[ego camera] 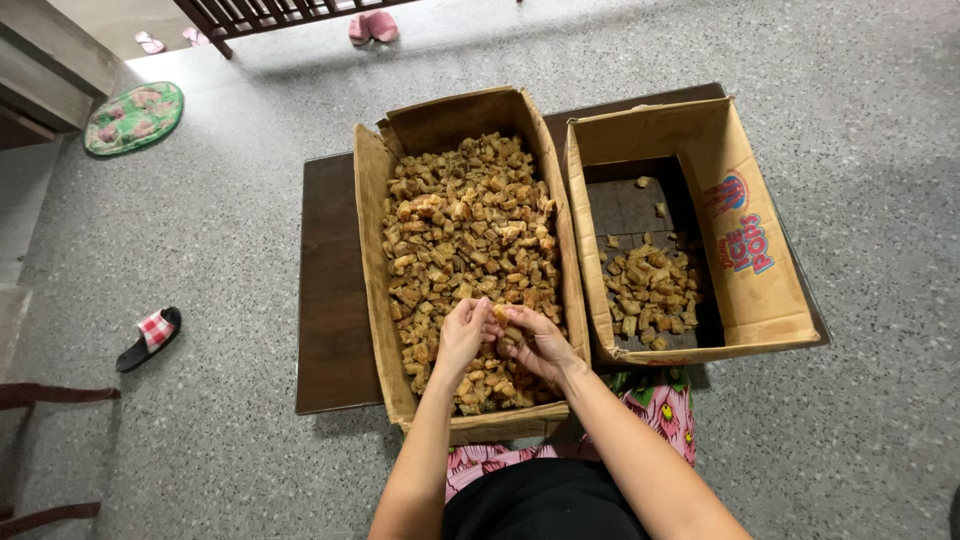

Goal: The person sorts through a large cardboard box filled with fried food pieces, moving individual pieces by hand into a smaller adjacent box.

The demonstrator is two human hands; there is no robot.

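Speckled grey floor [850,250] all round, low dark wooden surface [330,300] in the middle carrying two open cardboard boxes side by side, touching. Left box [372,200] is heaped nearly full with small brown chunky pieces [460,230], dried or fried bits, kind not clear. Right box [750,290] mostly bare, small pile of the same pieces [650,290] at the near end, a few strays further back.

Both hands over the near end of the full box. Left hand [463,335] curled, fingers closed onto a piece. Right hand [535,340] also curled, fingertips meeting the left's; one small piece [500,314] pinched between the two hands just above the heap. Neither hand spread wide.

Floor also has a checked slipper [150,335] to the left, a round green mat [133,118] top left, pink slippers [372,27] at the top edge. Pink floral fabric [665,410] at the person's lap.

Risks, judged: the piece is small and held by fingertips only, so it could slip back into the heap and get lost among look-alikes. Left box overhangs the near edge of the surface; leaning on its wall could tip it and spill pieces onto the floor. Box flaps are bent, pieces could snag or bounce off when carried across.
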